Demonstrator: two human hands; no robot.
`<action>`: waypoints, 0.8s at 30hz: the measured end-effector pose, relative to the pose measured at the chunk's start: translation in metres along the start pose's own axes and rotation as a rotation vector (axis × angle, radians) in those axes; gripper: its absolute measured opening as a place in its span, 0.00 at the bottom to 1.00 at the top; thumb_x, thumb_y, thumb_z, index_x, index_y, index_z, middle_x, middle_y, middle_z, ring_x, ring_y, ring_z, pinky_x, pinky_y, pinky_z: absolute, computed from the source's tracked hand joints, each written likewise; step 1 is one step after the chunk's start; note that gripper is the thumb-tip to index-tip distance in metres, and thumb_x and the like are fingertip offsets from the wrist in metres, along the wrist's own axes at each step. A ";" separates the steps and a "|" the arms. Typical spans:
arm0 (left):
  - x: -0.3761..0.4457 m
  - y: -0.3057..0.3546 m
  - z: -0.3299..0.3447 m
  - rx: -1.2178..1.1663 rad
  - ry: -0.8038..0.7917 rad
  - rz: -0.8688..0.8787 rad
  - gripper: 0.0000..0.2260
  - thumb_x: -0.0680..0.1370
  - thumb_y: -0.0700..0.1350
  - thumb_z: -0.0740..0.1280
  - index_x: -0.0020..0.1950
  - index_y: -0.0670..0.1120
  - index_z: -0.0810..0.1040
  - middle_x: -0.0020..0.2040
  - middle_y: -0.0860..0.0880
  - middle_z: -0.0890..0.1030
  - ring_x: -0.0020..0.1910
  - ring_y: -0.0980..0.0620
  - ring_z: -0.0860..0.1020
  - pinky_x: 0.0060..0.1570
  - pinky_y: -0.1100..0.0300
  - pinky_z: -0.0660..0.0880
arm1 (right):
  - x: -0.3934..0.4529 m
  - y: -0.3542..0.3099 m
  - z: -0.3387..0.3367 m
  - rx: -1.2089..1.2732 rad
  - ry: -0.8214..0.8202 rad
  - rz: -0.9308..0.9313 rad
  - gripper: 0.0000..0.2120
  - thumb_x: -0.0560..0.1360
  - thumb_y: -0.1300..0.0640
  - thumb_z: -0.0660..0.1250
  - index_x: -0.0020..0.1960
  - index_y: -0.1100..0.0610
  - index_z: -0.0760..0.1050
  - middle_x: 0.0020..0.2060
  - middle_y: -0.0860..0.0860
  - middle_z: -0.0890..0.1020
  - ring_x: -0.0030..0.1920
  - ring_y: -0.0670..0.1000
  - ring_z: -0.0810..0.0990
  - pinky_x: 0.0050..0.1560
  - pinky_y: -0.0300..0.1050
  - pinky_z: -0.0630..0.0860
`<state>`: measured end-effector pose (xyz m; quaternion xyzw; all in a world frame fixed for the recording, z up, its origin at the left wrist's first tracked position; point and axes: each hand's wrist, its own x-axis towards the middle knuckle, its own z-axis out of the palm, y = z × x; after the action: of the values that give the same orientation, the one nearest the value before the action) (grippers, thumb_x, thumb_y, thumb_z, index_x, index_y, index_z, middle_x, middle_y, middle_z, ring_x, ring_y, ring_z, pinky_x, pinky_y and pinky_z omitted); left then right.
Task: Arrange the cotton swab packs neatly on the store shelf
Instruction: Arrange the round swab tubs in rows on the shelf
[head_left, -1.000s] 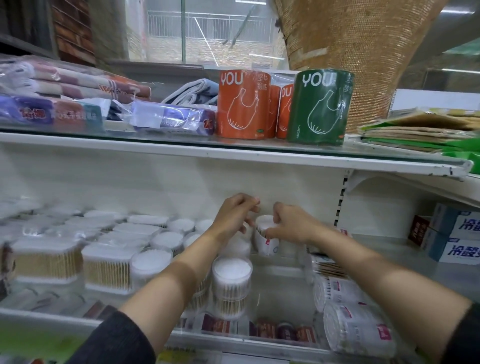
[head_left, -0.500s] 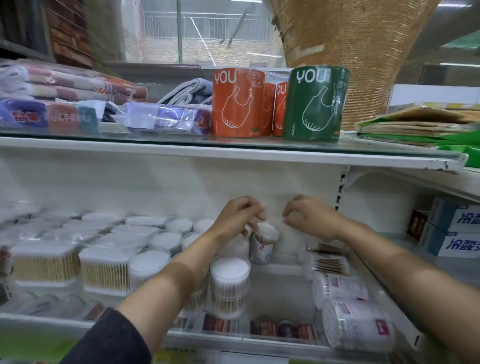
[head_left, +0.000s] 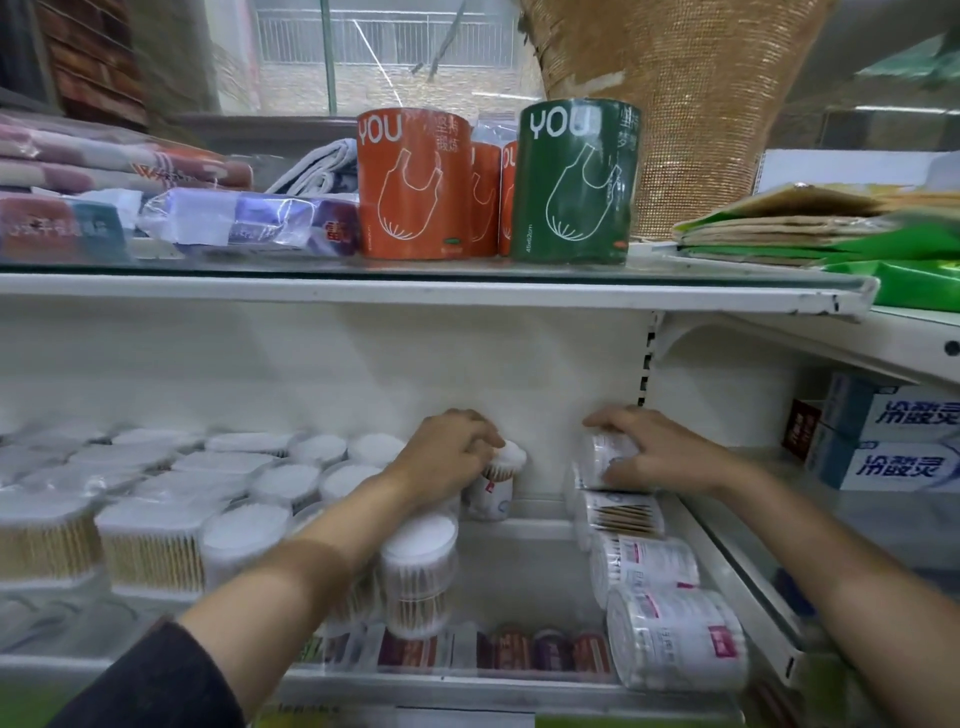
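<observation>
Many clear cotton swab packs fill the lower shelf (head_left: 519, 525). Upright round and square packs (head_left: 156, 540) stand in rows at the left. My left hand (head_left: 447, 457) reaches to the back wall, and its curled fingers hold a small upright round pack (head_left: 498, 480). At the back right, my right hand (head_left: 649, 449) grips a round pack lying on its side (head_left: 597, 460). In front of it, more packs lie on their sides in a column (head_left: 654, 571) down to a large one (head_left: 675, 644) at the shelf's front. A tall round pack (head_left: 418, 577) stands under my left forearm.
The upper shelf (head_left: 415, 291) carries orange rolls (head_left: 413, 182), a green roll (head_left: 574, 182), wrapped packs and folded bags. Blue-and-white boxes (head_left: 893, 441) stand on the neighbouring shelf at the right. Between the upright packs and the lying column is a bare strip of shelf.
My right hand has moved right and down onto the lying pack at the back. My left hand has closed on the small upright pack, which my right hand held a second ago.
</observation>
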<state>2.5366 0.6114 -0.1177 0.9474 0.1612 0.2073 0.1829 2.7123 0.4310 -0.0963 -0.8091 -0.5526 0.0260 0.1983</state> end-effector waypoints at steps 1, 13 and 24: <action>0.001 0.000 0.000 0.052 -0.024 -0.014 0.22 0.69 0.50 0.56 0.55 0.46 0.83 0.59 0.49 0.80 0.60 0.51 0.74 0.60 0.63 0.66 | 0.000 0.001 0.003 -0.025 -0.006 -0.005 0.32 0.69 0.51 0.70 0.70 0.53 0.65 0.66 0.51 0.69 0.66 0.50 0.67 0.59 0.37 0.63; 0.003 -0.003 0.005 0.008 -0.076 0.007 0.15 0.76 0.34 0.64 0.60 0.41 0.80 0.65 0.47 0.77 0.66 0.51 0.71 0.61 0.73 0.61 | -0.008 -0.009 0.004 0.060 0.198 -0.134 0.29 0.70 0.55 0.73 0.69 0.52 0.68 0.63 0.47 0.73 0.58 0.43 0.70 0.52 0.34 0.63; 0.002 -0.002 0.001 0.089 0.000 0.016 0.25 0.66 0.46 0.56 0.59 0.47 0.80 0.61 0.50 0.79 0.63 0.49 0.73 0.64 0.51 0.68 | 0.000 -0.049 -0.006 0.129 0.217 -0.225 0.27 0.69 0.52 0.74 0.64 0.51 0.69 0.55 0.46 0.76 0.53 0.44 0.74 0.49 0.32 0.69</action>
<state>2.5379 0.6135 -0.1183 0.9558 0.1629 0.2015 0.1391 2.6712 0.4447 -0.0736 -0.7259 -0.6121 -0.0484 0.3100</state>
